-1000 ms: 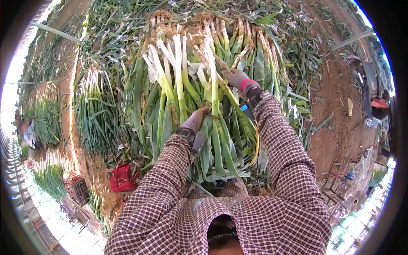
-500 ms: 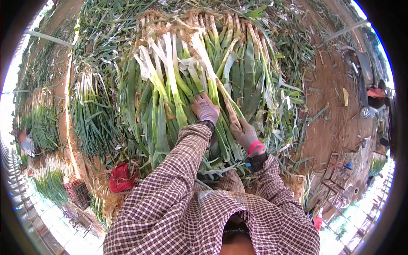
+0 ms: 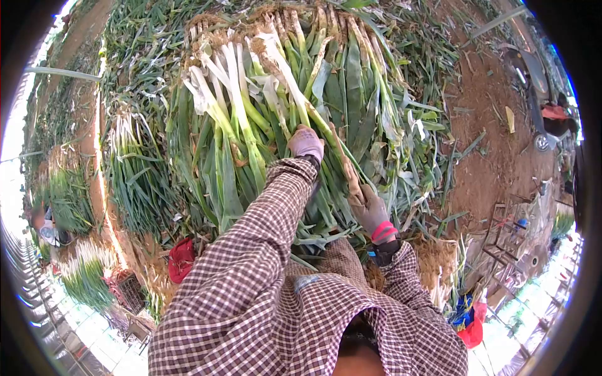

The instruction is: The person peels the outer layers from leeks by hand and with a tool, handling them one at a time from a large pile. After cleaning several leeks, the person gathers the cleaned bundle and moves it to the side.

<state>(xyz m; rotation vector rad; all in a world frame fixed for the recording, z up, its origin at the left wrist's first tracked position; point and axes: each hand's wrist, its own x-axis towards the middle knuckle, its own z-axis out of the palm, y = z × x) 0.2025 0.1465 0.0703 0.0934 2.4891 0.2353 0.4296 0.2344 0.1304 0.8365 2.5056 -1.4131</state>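
Note:
My left hand (image 3: 306,143), in a light glove, is closed around the green part of a leek (image 3: 285,70) whose white, rooted end points away from me. My right hand (image 3: 370,210), gloved with a pink cuff, grips a withered brown leaf (image 3: 345,160) to the right of that stalk. The leaf's upper tip stands apart from the stalk. Under and around both hands lies a broad heap of leeks (image 3: 254,141), roots at the far side and green leaves toward me. Several cleaner white stalks (image 3: 235,81) lie on top to the left.
A smaller bunch of leeks (image 3: 135,163) lies to the left, with a red bag (image 3: 181,260) nearer me. Cut leaves (image 3: 141,62) litter the ground. Bare soil (image 3: 483,144) and a metal frame (image 3: 501,238) are on the right. Another person (image 3: 50,229) is at the far left.
My right hand has drawn the brown leaf down toward me, and its upper end has come away from the stalk. My left hand still holds the leek. The view has shifted slightly.

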